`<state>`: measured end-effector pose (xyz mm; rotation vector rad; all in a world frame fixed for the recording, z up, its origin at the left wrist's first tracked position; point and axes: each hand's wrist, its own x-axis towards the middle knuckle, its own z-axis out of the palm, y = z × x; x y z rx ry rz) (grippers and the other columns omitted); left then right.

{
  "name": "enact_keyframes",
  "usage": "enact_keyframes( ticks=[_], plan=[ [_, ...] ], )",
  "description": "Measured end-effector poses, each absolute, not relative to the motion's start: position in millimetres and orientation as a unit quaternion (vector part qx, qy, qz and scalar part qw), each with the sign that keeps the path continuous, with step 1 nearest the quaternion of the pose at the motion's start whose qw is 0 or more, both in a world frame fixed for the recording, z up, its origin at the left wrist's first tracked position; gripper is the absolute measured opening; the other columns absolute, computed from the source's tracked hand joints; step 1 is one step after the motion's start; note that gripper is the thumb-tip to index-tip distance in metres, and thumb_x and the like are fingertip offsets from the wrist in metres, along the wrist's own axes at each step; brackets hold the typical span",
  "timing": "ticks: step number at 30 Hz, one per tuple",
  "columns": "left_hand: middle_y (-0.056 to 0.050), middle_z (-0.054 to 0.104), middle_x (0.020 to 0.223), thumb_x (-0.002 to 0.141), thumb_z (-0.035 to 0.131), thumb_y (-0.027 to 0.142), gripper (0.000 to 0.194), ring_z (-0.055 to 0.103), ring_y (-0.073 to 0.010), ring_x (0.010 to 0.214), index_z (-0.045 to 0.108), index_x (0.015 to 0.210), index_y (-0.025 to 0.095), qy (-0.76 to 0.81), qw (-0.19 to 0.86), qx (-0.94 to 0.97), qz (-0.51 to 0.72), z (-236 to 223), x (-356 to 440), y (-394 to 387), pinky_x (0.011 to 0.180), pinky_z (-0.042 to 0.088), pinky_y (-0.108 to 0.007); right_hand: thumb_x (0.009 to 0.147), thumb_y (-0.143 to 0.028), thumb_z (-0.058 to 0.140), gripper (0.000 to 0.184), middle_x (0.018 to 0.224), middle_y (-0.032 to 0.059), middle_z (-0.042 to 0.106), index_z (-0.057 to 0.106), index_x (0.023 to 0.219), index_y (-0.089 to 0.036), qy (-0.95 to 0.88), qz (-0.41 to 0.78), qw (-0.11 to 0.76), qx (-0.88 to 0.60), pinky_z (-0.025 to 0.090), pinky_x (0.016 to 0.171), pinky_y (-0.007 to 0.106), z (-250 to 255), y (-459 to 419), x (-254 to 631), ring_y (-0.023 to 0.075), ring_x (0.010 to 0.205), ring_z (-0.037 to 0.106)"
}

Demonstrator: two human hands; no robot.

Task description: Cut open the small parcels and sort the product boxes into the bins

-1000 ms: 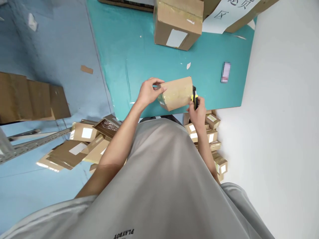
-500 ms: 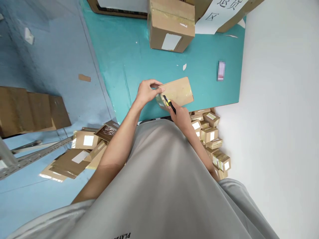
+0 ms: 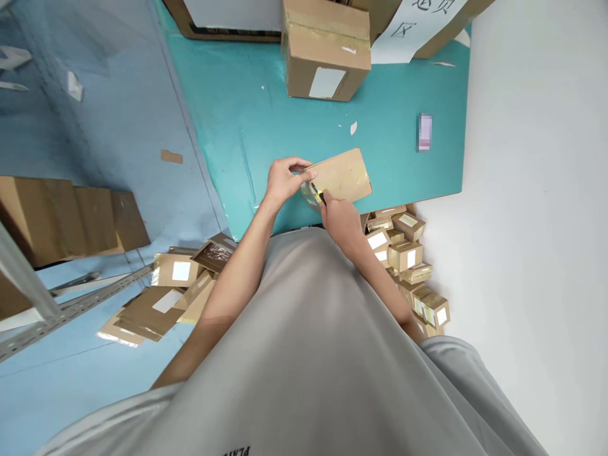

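Observation:
A small cardboard box [image 3: 342, 175] rests on the teal table [image 3: 403, 152], with clear tape over its near left end. My left hand [image 3: 285, 179] grips that box at its upper left corner, the thumb lying on top. In my right hand [image 3: 341, 218] is a black and yellow box cutter [image 3: 318, 192], the fingers wrapped round its handle. The cutter's tip is at the taped end of the box, close to my left thumb. Part of the handle is hidden in my right hand.
A larger taped box [image 3: 327, 57] stands at the table's far side beside a sheet with handwriting [image 3: 408, 31]. To the right lies a blurred-out small item [image 3: 424, 132]. Boxes [image 3: 406, 253] pile up below the table's right edge; more cartons [image 3: 175, 272] and a metal rack [image 3: 52, 316] are at left.
The right hand has turned slightly over the box cutter, hiding more of its handle. My left hand keeps its hold on the box. The whole view has shifted a little.

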<state>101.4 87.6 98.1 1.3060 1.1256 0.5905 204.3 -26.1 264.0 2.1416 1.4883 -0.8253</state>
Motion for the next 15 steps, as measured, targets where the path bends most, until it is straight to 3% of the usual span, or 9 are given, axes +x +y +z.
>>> enact_keyframes(
  ticks=[6,10,15],
  plan=[
    [-0.008,0.087,0.115,0.077,0.087,0.031,0.029,0.08,-0.0286,0.108,0.086,0.105,0.021,0.509,0.601,0.559,0.261,101,101,79,0.106,0.065,-0.045,0.121,-0.018,0.038,0.04,0.128,0.0213,0.083,0.062,0.153,-0.012,0.52,-0.299,0.238,0.764,0.062,0.098,0.037,267,-31,199,0.031,0.12,0.081],
    [-0.009,0.087,0.116,0.08,0.085,0.032,0.028,0.081,-0.0291,0.11,0.086,0.105,0.02,0.513,0.586,0.568,0.267,98,98,80,0.11,0.064,-0.046,0.121,-0.017,0.036,0.042,0.129,0.0241,0.083,0.063,0.153,-0.01,0.538,-0.304,0.206,0.759,0.063,0.099,0.039,260,-27,199,0.033,0.123,0.082],
    [-0.009,0.086,0.118,0.083,0.086,0.04,0.033,0.081,-0.0297,0.114,0.086,0.11,0.021,0.509,0.576,0.589,0.251,97,99,74,0.111,0.064,-0.046,0.117,-0.009,0.037,0.045,0.124,0.0259,0.084,0.063,0.153,-0.009,0.522,-0.321,0.236,0.754,0.065,0.097,0.041,267,-35,206,0.0334,0.119,0.084]
  ],
)
